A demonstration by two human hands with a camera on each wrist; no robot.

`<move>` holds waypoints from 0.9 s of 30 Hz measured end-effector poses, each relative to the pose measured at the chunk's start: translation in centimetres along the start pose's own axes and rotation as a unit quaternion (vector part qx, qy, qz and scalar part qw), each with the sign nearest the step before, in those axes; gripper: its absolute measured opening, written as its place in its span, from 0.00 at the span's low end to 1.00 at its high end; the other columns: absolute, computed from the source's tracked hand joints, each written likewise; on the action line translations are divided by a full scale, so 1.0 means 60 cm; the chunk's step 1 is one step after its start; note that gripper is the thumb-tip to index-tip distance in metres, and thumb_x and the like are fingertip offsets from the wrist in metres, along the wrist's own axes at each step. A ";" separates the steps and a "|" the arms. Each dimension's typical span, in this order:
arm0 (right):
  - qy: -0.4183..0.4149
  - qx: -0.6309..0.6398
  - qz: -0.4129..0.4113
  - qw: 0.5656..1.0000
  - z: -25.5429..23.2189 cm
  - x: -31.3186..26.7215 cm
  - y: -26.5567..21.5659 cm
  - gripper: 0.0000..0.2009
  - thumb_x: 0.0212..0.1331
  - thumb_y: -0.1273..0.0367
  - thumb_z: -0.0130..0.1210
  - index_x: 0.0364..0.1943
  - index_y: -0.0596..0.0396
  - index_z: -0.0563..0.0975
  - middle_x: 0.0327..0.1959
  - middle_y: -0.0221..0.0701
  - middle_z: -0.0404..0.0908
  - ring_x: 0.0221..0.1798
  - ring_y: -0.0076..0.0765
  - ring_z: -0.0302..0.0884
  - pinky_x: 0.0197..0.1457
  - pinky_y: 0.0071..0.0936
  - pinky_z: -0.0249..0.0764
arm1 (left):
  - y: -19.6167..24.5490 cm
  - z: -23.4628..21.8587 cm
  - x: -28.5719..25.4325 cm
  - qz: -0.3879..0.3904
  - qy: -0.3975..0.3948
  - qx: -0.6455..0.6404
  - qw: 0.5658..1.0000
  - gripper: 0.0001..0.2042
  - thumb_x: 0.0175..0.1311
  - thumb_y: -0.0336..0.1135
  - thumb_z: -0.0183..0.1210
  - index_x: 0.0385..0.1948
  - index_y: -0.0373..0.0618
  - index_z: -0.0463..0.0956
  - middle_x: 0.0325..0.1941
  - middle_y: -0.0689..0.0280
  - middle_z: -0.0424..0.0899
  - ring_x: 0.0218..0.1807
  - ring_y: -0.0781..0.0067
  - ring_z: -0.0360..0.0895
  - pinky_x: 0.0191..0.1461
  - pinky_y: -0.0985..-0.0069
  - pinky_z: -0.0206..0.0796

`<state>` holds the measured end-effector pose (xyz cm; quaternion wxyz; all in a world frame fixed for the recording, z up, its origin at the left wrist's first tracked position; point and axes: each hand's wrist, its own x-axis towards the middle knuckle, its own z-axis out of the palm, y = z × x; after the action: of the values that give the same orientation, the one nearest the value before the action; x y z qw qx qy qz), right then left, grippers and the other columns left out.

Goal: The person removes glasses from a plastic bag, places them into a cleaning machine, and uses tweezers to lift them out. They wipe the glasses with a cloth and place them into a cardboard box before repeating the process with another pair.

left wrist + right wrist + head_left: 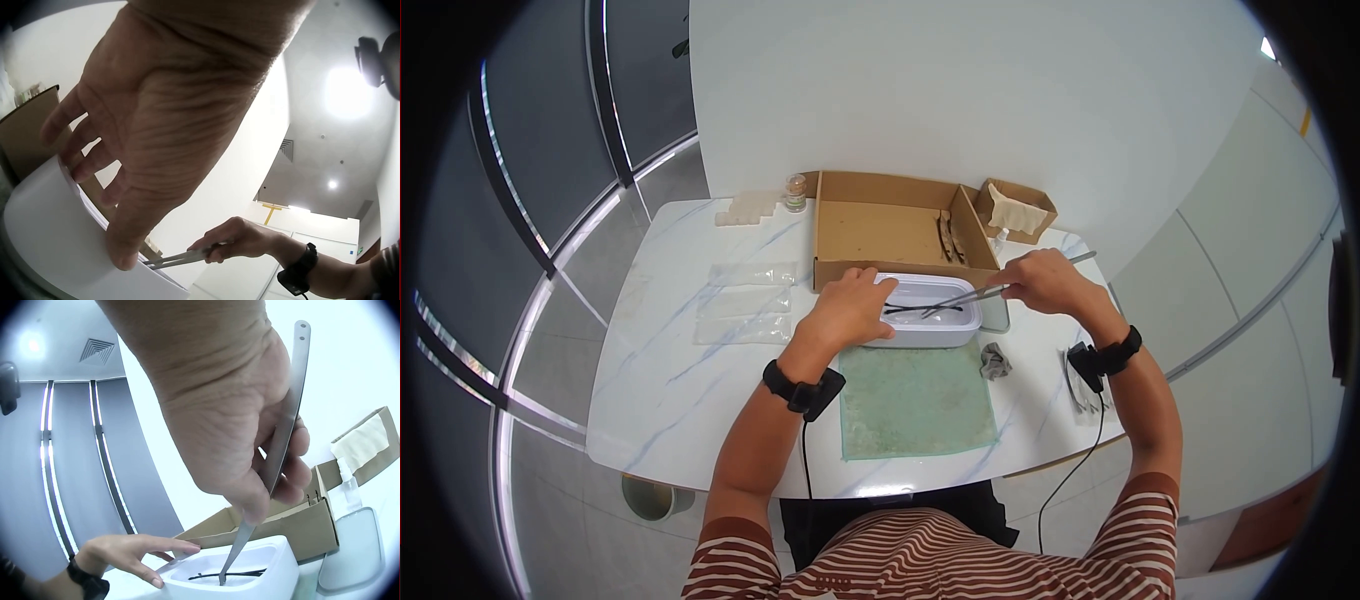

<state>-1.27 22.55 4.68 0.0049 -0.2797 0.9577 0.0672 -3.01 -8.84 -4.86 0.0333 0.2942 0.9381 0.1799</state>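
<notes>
A white oblong tub (900,340) stands at the middle of the table. My left hand (850,308) rests across its left end, fingers spread at the far rim, thumb (125,250) at the near one. My right hand (1045,282) grips long metal tweezers (289,419) above the tub's right end. Their tips reach down into the tub, at a thin dark glasses frame (240,574) lying there. Whether the tips pinch the frame I cannot tell.
Behind the tub sits a large cardboard box (880,225) with dark glasses (945,235) inside. A smaller box with cloth (1012,212), a spray bottle (350,487) and a clear lid (353,550) lie right. In front are a green mat (915,405) and crumpled grey cloth (994,361).
</notes>
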 end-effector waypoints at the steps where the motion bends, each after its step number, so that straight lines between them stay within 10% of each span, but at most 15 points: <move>1: 0.026 -0.007 -0.012 1.000 -0.001 -0.002 0.002 0.15 0.57 0.70 0.66 0.50 0.41 0.87 0.33 0.35 0.87 0.37 0.46 0.84 0.40 0.41 0.76 | 0.000 0.002 0.001 0.001 0.001 0.002 1.000 0.38 0.52 0.45 0.74 0.68 0.49 0.71 0.71 0.55 0.72 0.74 0.51 0.66 0.71 0.56 0.67; 27: 0.023 0.036 0.030 0.999 0.021 -0.007 0.011 0.14 0.59 0.66 0.65 0.49 0.39 0.88 0.35 0.37 0.88 0.41 0.46 0.85 0.43 0.43 0.78 | -0.005 -0.027 -0.003 -0.057 -0.024 -0.019 0.998 0.37 0.49 0.42 0.76 0.62 0.37 0.74 0.60 0.48 0.79 0.62 0.45 0.77 0.65 0.60 0.70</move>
<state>-1.32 23.49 3.56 -0.0090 -0.2522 0.9673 0.0263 -3.32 -9.66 -3.47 0.0711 0.2441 0.9487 0.1881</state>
